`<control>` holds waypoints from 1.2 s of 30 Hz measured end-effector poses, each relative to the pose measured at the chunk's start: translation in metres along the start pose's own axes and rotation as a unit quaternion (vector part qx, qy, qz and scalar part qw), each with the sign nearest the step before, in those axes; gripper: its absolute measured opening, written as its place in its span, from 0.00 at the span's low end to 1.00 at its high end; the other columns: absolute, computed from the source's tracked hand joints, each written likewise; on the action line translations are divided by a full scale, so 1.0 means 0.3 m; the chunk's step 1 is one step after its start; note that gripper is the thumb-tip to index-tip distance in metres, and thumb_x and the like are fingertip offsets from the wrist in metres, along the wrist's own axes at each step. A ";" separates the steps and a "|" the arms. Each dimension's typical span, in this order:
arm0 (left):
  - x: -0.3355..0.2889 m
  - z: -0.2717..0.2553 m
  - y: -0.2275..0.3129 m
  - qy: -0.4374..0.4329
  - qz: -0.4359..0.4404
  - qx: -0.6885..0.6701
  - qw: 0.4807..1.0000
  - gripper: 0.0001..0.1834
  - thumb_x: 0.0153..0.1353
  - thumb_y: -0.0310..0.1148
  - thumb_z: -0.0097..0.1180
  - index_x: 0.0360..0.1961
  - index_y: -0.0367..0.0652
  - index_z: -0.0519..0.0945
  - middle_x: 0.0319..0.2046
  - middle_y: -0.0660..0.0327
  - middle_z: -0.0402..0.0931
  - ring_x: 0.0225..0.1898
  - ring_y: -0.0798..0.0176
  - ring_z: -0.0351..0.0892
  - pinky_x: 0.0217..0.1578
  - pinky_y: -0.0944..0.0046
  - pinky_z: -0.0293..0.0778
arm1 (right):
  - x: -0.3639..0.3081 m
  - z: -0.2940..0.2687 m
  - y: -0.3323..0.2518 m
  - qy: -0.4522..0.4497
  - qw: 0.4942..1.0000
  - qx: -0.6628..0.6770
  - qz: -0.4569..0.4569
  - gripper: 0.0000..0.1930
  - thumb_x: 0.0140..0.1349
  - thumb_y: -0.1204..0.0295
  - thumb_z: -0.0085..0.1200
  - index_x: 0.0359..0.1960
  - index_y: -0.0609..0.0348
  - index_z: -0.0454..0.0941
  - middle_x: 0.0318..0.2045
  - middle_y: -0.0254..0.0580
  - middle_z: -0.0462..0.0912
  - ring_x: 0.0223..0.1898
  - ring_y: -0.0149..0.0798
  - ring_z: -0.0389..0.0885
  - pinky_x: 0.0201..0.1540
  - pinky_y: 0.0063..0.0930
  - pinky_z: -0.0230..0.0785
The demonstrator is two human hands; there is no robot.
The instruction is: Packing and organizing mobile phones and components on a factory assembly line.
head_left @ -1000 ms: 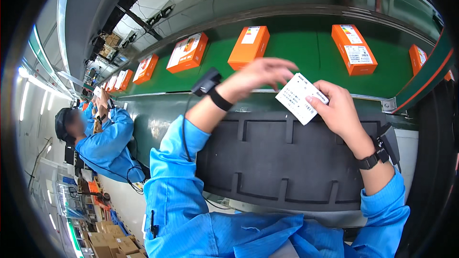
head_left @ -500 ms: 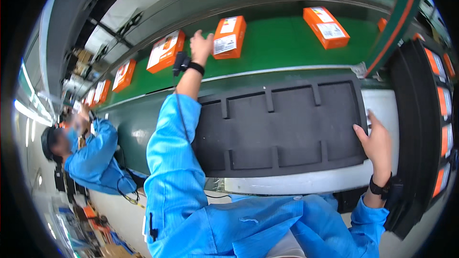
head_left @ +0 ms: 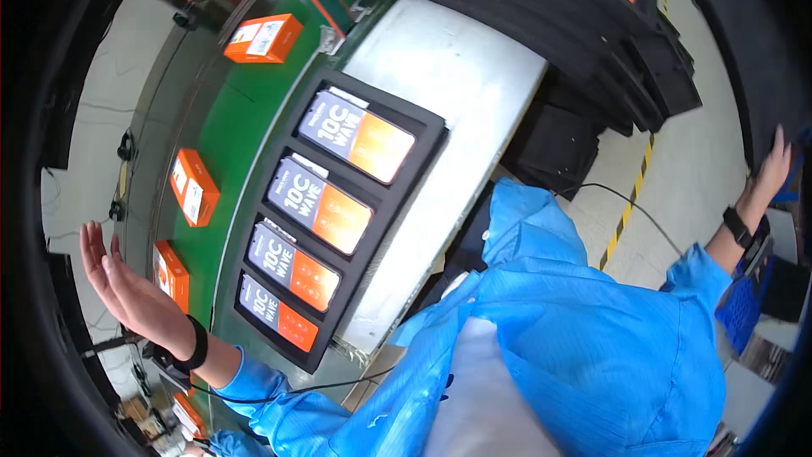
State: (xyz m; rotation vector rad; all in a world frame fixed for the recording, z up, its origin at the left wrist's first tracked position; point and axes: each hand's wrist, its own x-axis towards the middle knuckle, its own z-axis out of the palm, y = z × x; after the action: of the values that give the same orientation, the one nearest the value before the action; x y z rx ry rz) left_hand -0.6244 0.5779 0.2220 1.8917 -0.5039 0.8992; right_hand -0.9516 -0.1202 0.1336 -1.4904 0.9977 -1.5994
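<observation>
My left hand [head_left: 127, 288] is raised near the conveyor, open, fingers stretched and holding nothing. A black strap with a cable circles its wrist. At the far right, my right hand [head_left: 771, 167] is at the edge of a large black tray [head_left: 715, 42], seemingly gripping it; that tray runs into the dark rim of the picture. Between my arms lies another black tray [head_left: 427, 131], its slots filled with several phones [head_left: 324, 207] showing grey-blue and orange faces. Neither hand touches it.
Orange boxes [head_left: 264, 38] stand on the green conveyor [head_left: 233, 110] at the left. Beneath the phone tray is a white tabletop [head_left: 448, 51]. Stacked black trays [head_left: 524, 0] rise beyond it, and a yellow-black floor stripe [head_left: 630, 195] runs at the right. A blue sleeve [head_left: 241, 443] shows at lower left.
The view has swung right. The bare-slotted tray no longer lies before me; a phone-filled tray does. My right hand has moved far right, and my left hand is away from the boxes it was near.
</observation>
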 end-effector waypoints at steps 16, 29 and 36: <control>-0.291 0.161 -0.208 -0.173 -0.200 0.008 0.964 0.15 0.70 0.32 0.47 0.50 0.32 0.78 0.47 0.54 0.79 0.52 0.62 0.75 0.55 0.63 0.68 | -0.845 -0.877 1.305 -0.255 0.872 -0.311 0.277 0.24 0.64 0.61 0.53 0.53 0.72 0.75 0.48 0.53 0.82 0.49 0.44 0.79 0.55 0.33 0.68; -0.479 0.431 -0.117 -0.245 -0.302 0.088 0.917 0.12 0.69 0.31 0.49 0.44 0.32 0.80 0.37 0.59 0.81 0.41 0.66 0.78 0.48 0.67 0.72 | -0.932 0.159 1.906 -0.240 0.800 -0.117 0.537 0.34 0.55 0.66 0.64 0.60 0.72 0.66 0.57 0.52 0.75 0.59 0.46 0.73 0.62 0.32 0.63; -0.465 0.599 -0.109 -0.232 -0.331 0.080 0.911 0.13 0.70 0.31 0.49 0.46 0.31 0.80 0.38 0.58 0.81 0.40 0.69 0.79 0.46 0.69 0.73 | -1.022 0.113 1.695 -0.253 0.704 0.079 0.659 0.33 0.58 0.65 0.62 0.62 0.70 0.66 0.57 0.50 0.76 0.56 0.44 0.75 0.63 0.34 0.64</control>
State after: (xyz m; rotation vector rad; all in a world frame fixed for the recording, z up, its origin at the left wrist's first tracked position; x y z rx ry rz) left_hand -0.6254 0.4301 0.0460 2.2208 -0.0313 0.0379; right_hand -0.8961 -0.0711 -0.4566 -0.6006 1.0975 -0.1791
